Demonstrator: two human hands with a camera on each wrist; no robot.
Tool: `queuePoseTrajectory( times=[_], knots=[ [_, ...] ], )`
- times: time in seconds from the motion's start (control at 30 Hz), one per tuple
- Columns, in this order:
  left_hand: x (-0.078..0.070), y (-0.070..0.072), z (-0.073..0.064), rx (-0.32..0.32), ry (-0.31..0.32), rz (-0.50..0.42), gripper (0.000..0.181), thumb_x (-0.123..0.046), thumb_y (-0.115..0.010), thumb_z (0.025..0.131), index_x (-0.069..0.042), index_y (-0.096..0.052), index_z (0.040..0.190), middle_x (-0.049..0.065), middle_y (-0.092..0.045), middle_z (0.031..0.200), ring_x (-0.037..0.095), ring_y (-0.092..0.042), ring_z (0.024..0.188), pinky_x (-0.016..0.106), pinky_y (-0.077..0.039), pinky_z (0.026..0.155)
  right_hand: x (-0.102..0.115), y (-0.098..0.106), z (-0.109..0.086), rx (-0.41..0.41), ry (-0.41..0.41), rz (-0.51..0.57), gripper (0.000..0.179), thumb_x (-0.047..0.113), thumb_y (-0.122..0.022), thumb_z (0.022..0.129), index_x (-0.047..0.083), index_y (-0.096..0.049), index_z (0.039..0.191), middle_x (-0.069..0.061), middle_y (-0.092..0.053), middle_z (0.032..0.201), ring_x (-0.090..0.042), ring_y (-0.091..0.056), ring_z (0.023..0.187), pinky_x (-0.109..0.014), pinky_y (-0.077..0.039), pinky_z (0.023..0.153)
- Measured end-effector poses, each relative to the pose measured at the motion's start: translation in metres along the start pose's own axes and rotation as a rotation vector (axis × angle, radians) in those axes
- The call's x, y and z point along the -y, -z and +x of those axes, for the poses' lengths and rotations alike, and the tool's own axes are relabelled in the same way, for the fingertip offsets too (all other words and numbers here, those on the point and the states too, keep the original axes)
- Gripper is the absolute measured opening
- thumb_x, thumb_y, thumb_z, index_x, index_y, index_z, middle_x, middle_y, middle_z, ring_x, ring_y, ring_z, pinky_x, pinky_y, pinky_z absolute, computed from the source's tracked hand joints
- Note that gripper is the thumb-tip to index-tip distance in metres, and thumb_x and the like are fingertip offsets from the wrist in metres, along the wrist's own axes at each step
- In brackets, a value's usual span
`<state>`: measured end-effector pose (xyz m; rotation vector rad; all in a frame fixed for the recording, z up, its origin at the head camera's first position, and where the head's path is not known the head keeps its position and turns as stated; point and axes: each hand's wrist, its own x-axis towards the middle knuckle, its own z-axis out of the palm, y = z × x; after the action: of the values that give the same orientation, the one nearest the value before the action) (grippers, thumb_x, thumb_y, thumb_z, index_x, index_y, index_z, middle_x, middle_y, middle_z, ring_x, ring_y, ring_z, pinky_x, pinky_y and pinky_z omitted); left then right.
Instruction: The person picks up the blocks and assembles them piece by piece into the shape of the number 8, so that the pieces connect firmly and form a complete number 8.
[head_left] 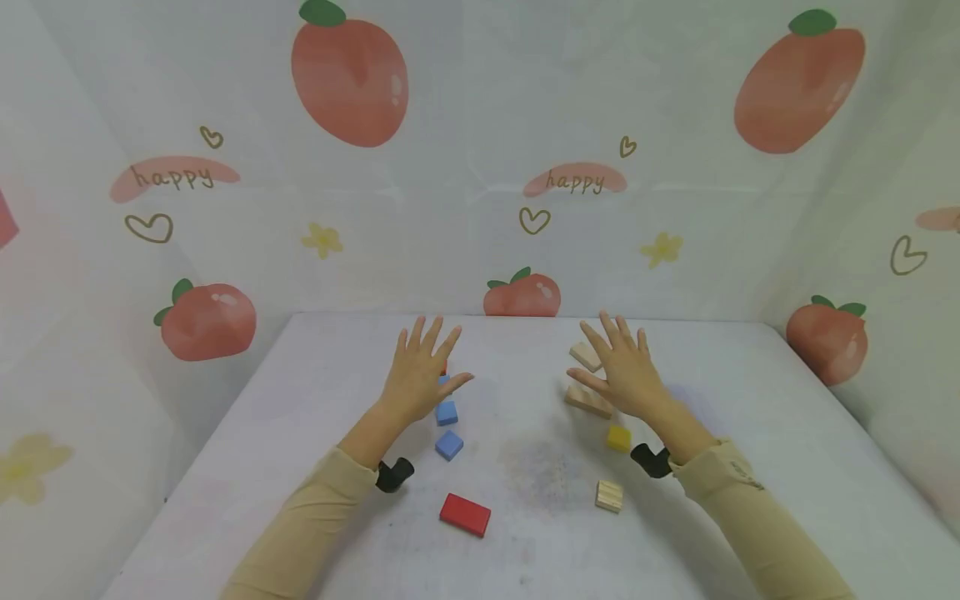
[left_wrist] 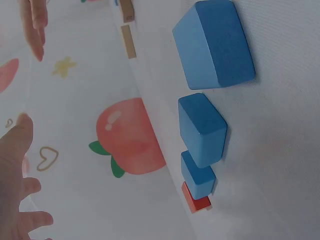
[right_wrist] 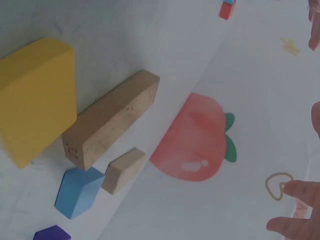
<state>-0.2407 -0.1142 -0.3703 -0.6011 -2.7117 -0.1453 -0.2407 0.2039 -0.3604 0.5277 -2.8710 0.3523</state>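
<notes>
Fingers spread wide, my left hand [head_left: 416,375] hovers over the left row of blocks and holds nothing. Below it are several blue blocks [head_left: 449,445], with a small red block [left_wrist: 196,198] at the far end of the row. My right hand [head_left: 626,371], also spread and holding nothing, is above the right group. A long wooden block [head_left: 588,401], a shorter wooden block [head_left: 587,357] and a yellow block [head_left: 618,438] lie around it. The right wrist view also shows a blue block [right_wrist: 79,192] and a purple block [right_wrist: 52,233], hidden behind the right arm from the head.
Nearer the front lie a red rectangular block [head_left: 465,515] and a small striped wooden block [head_left: 609,496]. Black wrist mounts [head_left: 395,475] sit under both forearms. A fruit-printed curtain [head_left: 465,233] hangs behind the white table [head_left: 540,550] and along its sides.
</notes>
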Motion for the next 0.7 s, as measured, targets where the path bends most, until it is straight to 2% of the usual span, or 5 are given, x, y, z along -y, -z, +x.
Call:
queuePoseTrajectory(
  times=[0.17,0.27,0.4,0.5,0.7],
  knots=[
    [0.004,0.001,-0.003,-0.012,-0.001,-0.087,0.067,-0.049,-0.057,0.087,-0.01,-0.041,0.14,0.02,-0.038,0.145,0.042,-0.03,0.137,0.056,-0.026,0.11,-0.007,0.002,-0.001,-0.009,0.007,0.047,0.073,0.045,-0.058,0.088,0.007,-0.032,0.144,-0.025,-0.021,0.152,-0.047,-0.015,0.14,-0.064,-0.012,0.11],
    [0.005,0.002,-0.005,-0.034,-0.017,-0.125,0.061,-0.045,-0.06,0.086,-0.007,-0.05,0.133,0.019,-0.048,0.137,0.04,-0.041,0.13,0.052,-0.033,0.107,-0.01,0.001,-0.002,-0.015,0.011,0.072,0.069,0.041,-0.06,0.088,0.004,-0.037,0.141,-0.026,-0.027,0.149,-0.047,-0.025,0.136,-0.062,-0.022,0.108],
    [0.006,0.001,-0.011,-0.016,-0.019,-0.156,0.052,-0.042,-0.063,0.085,-0.007,-0.058,0.124,0.016,-0.057,0.128,0.033,-0.052,0.121,0.047,-0.043,0.1,-0.013,0.0,-0.005,0.01,0.013,0.128,0.062,0.035,-0.062,0.088,0.001,-0.042,0.137,-0.028,-0.035,0.143,-0.047,-0.037,0.129,-0.06,-0.034,0.102],
    [0.007,-0.002,-0.016,0.041,-0.008,-0.215,0.049,-0.04,-0.064,0.085,-0.006,-0.06,0.12,0.014,-0.059,0.125,0.031,-0.055,0.117,0.045,-0.046,0.096,-0.017,-0.004,-0.008,0.036,0.026,0.2,0.059,0.032,-0.062,0.089,-0.002,-0.045,0.134,-0.028,-0.04,0.139,-0.047,-0.04,0.125,-0.059,-0.037,0.1],
    [0.011,-0.005,-0.027,0.22,0.049,-0.446,0.043,-0.034,-0.067,0.084,-0.008,-0.062,0.118,0.011,-0.063,0.119,0.027,-0.059,0.106,0.041,-0.05,0.087,-0.027,-0.016,-0.01,0.063,0.046,0.317,0.05,0.025,-0.065,0.087,-0.005,-0.052,0.125,-0.025,-0.053,0.125,-0.043,-0.05,0.117,-0.055,-0.041,0.097]
  ],
)
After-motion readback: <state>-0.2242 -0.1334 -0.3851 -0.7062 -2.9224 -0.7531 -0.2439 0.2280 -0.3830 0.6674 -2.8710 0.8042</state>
